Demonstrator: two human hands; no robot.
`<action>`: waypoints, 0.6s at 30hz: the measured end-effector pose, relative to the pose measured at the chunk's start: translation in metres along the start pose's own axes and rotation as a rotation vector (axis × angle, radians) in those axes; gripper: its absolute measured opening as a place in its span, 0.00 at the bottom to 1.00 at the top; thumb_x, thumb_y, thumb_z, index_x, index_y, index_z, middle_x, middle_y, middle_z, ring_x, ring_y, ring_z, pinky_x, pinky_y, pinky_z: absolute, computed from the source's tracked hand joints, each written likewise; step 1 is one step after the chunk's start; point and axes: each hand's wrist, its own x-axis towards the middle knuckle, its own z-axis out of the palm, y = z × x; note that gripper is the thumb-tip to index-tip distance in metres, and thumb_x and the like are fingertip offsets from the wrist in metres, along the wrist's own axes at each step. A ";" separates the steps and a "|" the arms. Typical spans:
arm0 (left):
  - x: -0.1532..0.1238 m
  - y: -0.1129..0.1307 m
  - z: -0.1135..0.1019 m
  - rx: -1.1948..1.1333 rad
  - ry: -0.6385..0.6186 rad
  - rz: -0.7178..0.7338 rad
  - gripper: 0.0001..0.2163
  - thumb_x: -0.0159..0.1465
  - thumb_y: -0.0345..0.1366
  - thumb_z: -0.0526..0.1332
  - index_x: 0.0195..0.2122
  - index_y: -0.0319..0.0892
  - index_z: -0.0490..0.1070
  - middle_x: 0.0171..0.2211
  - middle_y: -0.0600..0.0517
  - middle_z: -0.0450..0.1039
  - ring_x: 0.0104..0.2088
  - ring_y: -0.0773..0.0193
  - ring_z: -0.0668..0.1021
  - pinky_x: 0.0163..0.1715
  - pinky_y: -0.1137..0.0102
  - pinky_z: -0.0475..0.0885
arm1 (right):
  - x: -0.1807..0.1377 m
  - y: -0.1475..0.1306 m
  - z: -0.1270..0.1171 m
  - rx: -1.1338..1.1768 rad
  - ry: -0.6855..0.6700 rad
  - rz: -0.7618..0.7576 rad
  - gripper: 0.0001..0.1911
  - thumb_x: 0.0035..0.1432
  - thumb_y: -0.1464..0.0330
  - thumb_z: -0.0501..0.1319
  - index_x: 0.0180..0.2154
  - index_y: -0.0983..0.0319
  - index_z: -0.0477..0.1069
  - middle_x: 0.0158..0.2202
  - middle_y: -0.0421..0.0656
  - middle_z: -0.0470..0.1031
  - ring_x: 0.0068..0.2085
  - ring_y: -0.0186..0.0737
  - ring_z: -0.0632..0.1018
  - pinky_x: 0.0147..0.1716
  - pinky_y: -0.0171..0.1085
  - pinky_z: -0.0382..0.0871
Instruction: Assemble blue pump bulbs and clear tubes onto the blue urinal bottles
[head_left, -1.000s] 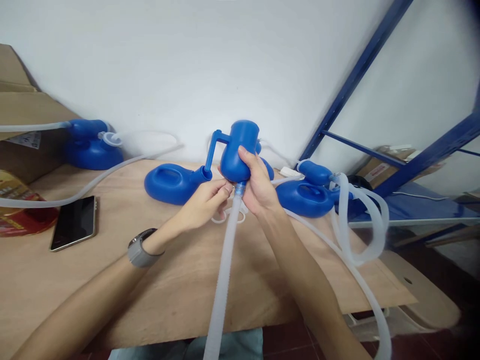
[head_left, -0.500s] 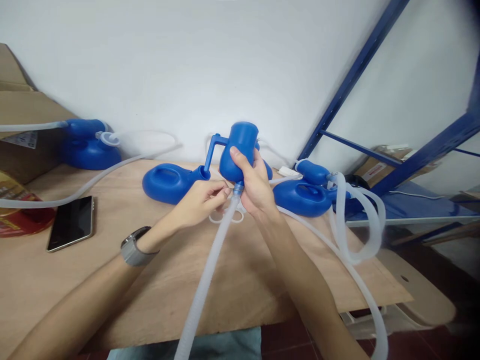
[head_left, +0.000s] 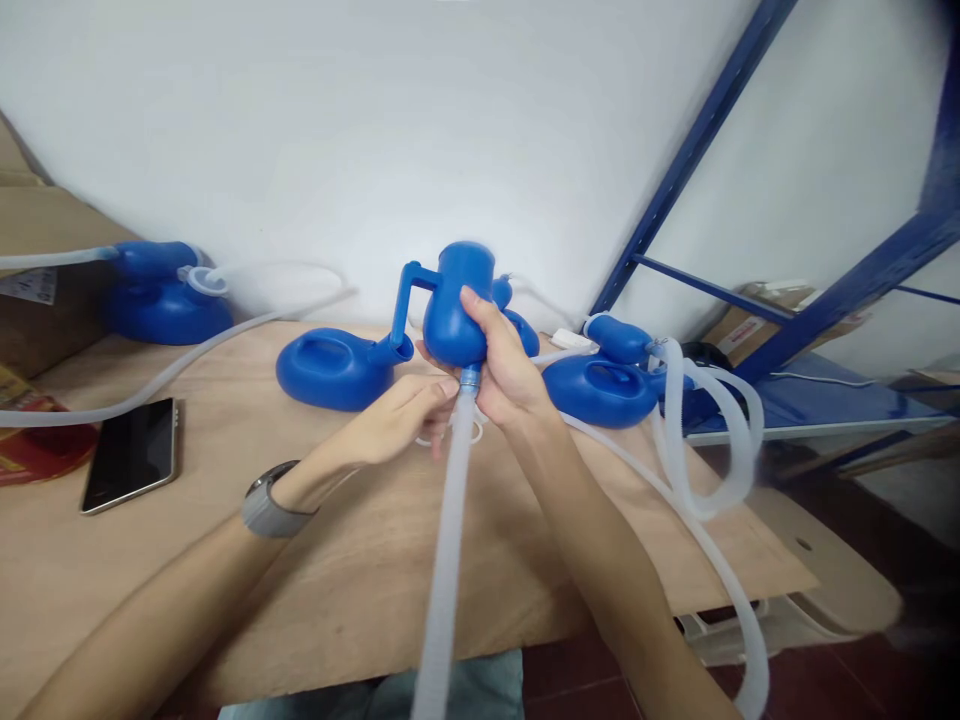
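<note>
1. A wooden table (head_left: 337, 610) stands before a white wall (head_left: 300, 120).
2. The right hand (head_left: 514, 378) grasps a blue vessel (head_left: 452, 320) above the table, neck down, apparently to steady its joint (head_left: 470, 379) with the ribbed hose (head_left: 448, 540).
3. The left hand (head_left: 401, 415) is at that joint; whether it pinches anything, I cannot tell.
4. Just beyond it, 1 blue bottle (head_left: 330, 375) rests broad side down, probably for stability.

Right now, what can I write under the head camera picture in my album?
Right hand holding the blue cup, left hand at its neck, where the white hose joins.
</note>
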 end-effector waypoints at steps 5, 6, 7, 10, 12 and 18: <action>0.002 -0.008 0.014 -0.226 -0.045 -0.141 0.22 0.69 0.53 0.61 0.25 0.43 0.61 0.21 0.58 0.57 0.20 0.69 0.66 0.19 0.73 0.68 | 0.013 0.000 -0.008 0.042 0.056 0.010 0.23 0.55 0.50 0.70 0.46 0.56 0.72 0.40 0.42 0.80 0.49 0.49 0.83 0.45 0.48 0.85; 0.004 -0.007 0.016 -0.245 -0.001 -0.164 0.21 0.69 0.53 0.60 0.26 0.42 0.64 0.22 0.56 0.62 0.21 0.68 0.69 0.20 0.72 0.69 | 0.013 0.001 -0.010 0.016 0.077 -0.041 0.23 0.55 0.51 0.70 0.47 0.56 0.72 0.42 0.42 0.81 0.51 0.48 0.82 0.46 0.48 0.85; 0.005 -0.005 0.017 -0.259 0.052 -0.194 0.20 0.69 0.52 0.60 0.28 0.41 0.69 0.24 0.53 0.67 0.24 0.65 0.73 0.22 0.71 0.72 | 0.013 0.001 -0.010 -0.015 0.098 -0.104 0.24 0.55 0.52 0.70 0.49 0.55 0.71 0.44 0.42 0.80 0.52 0.48 0.82 0.47 0.48 0.84; 0.009 0.006 0.015 -0.288 0.183 -0.258 0.13 0.65 0.45 0.63 0.40 0.40 0.77 0.37 0.46 0.79 0.37 0.58 0.82 0.36 0.66 0.79 | 0.010 0.004 -0.009 -0.098 0.147 -0.312 0.31 0.53 0.56 0.72 0.57 0.51 0.67 0.49 0.41 0.79 0.54 0.45 0.81 0.52 0.45 0.81; 0.010 0.015 0.012 -0.307 0.225 -0.230 0.10 0.61 0.38 0.66 0.41 0.39 0.79 0.42 0.45 0.81 0.44 0.56 0.82 0.45 0.65 0.79 | 0.006 0.008 -0.006 -0.141 0.164 -0.386 0.39 0.50 0.59 0.74 0.61 0.48 0.62 0.51 0.40 0.79 0.54 0.44 0.81 0.52 0.42 0.79; 0.006 0.025 0.010 -0.329 0.232 -0.244 0.10 0.60 0.39 0.70 0.31 0.38 0.74 0.29 0.48 0.74 0.29 0.65 0.76 0.31 0.70 0.75 | 0.000 0.026 0.002 -0.183 0.199 -0.327 0.38 0.44 0.59 0.78 0.55 0.52 0.67 0.40 0.37 0.79 0.41 0.41 0.82 0.43 0.39 0.81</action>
